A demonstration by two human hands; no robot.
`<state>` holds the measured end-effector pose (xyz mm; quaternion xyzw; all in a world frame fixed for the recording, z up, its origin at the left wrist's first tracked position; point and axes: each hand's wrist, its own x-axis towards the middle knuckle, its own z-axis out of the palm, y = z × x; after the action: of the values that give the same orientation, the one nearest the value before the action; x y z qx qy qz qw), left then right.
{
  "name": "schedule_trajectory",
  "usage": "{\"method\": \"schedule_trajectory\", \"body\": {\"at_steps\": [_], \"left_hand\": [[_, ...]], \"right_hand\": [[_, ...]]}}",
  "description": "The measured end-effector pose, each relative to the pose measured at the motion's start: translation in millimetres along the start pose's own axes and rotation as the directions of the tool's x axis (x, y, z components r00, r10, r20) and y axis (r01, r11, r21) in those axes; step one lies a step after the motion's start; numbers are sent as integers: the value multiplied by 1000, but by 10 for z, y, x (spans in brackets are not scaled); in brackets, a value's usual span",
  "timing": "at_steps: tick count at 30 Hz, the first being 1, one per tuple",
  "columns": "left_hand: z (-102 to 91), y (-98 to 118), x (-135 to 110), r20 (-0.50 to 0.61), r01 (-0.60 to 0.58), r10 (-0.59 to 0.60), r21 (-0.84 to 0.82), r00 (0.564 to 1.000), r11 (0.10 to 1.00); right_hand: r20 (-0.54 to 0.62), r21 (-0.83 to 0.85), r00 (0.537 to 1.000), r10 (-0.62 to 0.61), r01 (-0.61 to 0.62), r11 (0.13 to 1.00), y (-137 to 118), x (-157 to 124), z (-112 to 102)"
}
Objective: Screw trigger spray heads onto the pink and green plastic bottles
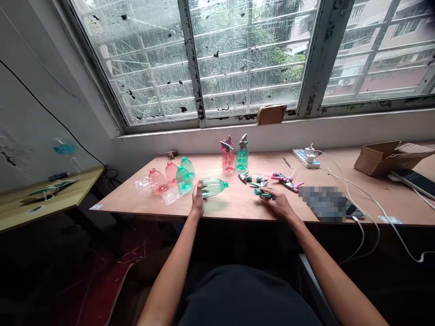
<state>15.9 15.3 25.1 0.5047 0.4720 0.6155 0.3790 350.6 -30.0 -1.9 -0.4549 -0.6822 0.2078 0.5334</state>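
My left hand (197, 197) is closed around a clear green spray bottle (215, 187), tilted on its side with its neck toward the right. In my right hand (280, 203) is a green trigger spray head (263, 194), held apart from the bottle near the table's front edge. Just beyond it lie more spray heads, green and black ones (260, 182) and pink ones (287, 181). A pink bottle (228, 160) and a green bottle (242, 158), both with spray heads on, stand upright at the back.
Pink bottles (158, 181) and green bottles (184, 178) without heads stand at left beside clear plastic bags (175, 194). At right are a power strip (306, 158), white cables (369, 192), a blurred dark item (322, 203) and a cardboard box (384, 158). The wooden table (136, 199) meets the window wall.
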Motion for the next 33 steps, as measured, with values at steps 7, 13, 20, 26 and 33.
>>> {"method": "schedule_trajectory", "body": {"at_steps": [7,13,20,26,33], "left_hand": [[54,-67,14,176,21,-34,71,984,997],[77,-56,24,281,3,-27,86,959,996],[49,-53,27,322,4,-28,76,946,997],[99,-101,140,310,45,-78,112,948,993],[211,-138,343,230,15,-59,188,971,982]], "right_hand": [[-5,82,999,45,-44,996,-51,-13,124],[65,193,994,87,-98,976,-150,12,498],[87,386,974,210,-228,894,-137,151,718],[143,552,939,312,-337,763,-100,308,809],[149,636,897,416,-409,654,1,624,942]]}}
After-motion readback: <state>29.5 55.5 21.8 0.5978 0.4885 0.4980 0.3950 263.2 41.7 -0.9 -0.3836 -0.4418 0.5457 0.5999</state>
